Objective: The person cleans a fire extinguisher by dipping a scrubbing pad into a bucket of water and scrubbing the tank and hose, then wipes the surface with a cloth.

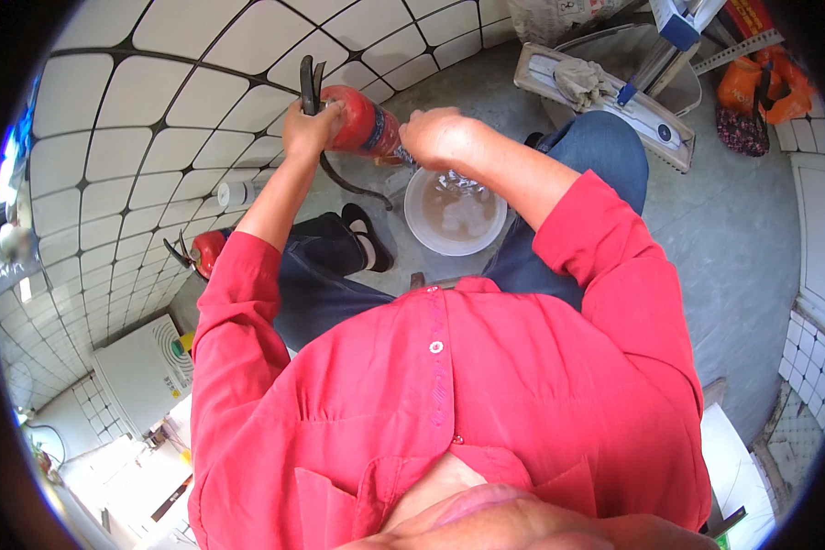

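A red fire extinguisher lies tilted above the floor, its black handle toward the tiled wall. My left hand is closed round its neck, just under the black levers. The black hose hangs down and curls onto the floor. At the extinguisher's lower end, my right hand is bent into a fist against it; what lies inside those fingers is hidden. Below my right forearm stands a white bucket of cloudy water, with glints and pale suds on the surface.
A second red extinguisher and a white cylinder stand by the tiled wall on the left. At the back right, a grey rag lies on a pale board. Orange bags are farther right. My legs flank the bucket.
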Available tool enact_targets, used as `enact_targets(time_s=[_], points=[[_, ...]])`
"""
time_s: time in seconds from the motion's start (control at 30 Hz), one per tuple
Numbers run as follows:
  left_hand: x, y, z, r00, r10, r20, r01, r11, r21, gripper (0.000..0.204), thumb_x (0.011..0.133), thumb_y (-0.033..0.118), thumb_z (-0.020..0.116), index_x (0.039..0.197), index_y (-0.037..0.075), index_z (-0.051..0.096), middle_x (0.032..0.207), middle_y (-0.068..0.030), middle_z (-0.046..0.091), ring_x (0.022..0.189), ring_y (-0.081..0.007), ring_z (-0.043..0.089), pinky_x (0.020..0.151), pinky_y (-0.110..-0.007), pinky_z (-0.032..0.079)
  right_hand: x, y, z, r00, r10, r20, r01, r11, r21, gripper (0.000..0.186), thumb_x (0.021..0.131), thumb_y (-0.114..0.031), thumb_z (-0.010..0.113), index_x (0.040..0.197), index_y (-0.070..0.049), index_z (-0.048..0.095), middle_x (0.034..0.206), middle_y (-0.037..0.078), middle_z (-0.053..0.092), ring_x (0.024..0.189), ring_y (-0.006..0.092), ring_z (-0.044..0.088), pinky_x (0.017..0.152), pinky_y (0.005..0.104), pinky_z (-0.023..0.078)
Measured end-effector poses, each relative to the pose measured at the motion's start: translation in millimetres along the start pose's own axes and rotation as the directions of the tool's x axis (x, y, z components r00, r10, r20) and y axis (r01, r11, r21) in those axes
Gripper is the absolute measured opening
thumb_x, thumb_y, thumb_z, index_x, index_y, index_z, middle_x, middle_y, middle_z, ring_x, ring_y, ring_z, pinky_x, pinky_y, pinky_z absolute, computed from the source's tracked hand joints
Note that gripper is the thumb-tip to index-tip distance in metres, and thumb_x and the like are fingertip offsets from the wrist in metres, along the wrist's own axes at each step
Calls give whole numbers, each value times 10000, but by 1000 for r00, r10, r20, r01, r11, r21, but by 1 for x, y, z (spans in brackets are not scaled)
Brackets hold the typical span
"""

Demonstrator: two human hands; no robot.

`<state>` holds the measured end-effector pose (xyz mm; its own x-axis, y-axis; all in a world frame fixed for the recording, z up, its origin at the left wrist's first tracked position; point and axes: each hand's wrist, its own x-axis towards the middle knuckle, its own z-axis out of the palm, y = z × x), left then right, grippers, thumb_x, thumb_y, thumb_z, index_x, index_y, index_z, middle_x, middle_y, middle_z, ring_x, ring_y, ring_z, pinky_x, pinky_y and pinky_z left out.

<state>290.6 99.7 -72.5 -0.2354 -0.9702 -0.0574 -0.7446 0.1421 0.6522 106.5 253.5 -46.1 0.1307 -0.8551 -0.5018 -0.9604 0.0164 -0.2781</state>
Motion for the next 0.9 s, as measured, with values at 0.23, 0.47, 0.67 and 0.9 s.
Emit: enact_targets(time_s=[0.23, 0.47, 0.67, 0.9], points=[[-20, -13, -19, 918, -243, 314, 384, 745, -545, 374, 908, 349, 679, 1043, 1, 644, 852, -91, 686, 655, -175, 632, 580, -298, 503, 7, 5, -15, 970, -168, -177, 199, 964, 178, 489, 776, -239, 755, 1181, -4, 612, 1205, 241, 585, 1061, 391, 625, 887, 414, 526], [-78, -56, -30, 875, -337, 348, 478, 720, -504, 458, 1002, 390, 394, 1256, 73, 606, 1166, -68, 672, 1055, -195, 615, 931, -349, 458, 33, -37, -7, 874, -111, -473, 371, 781, 503, 576, 816, -350, 731, 1188, 63, 582, 1173, 295, 572, 1071, 394, 594, 944, 424, 469], [-126, -86, 16, 957, -87, 277, 244, 757, -606, 366, 991, 250, 508, 1282, 41, 581, 1208, -62, 643, 1111, -153, 569, 948, -291, 433, 62, -99, 22, 371, -144, -918, 633, 762, 137, 559, 787, -206, 739, 1280, -34, 538, 1251, 212, 542, 1168, 410, 498, 1005, 452, 424], [-125, -105, 24, 938, -19, 345, 295, 565, -770, 510, 851, -55, 446, 1352, -5, 529, 1267, -81, 617, 1168, -172, 556, 1038, -301, 396, 38, -92, 117, 676, -238, -698, 474, 865, 164, 447, 778, -10, 651, 1210, -51, 544, 1185, 177, 542, 1091, 396, 506, 988, 464, 407]])
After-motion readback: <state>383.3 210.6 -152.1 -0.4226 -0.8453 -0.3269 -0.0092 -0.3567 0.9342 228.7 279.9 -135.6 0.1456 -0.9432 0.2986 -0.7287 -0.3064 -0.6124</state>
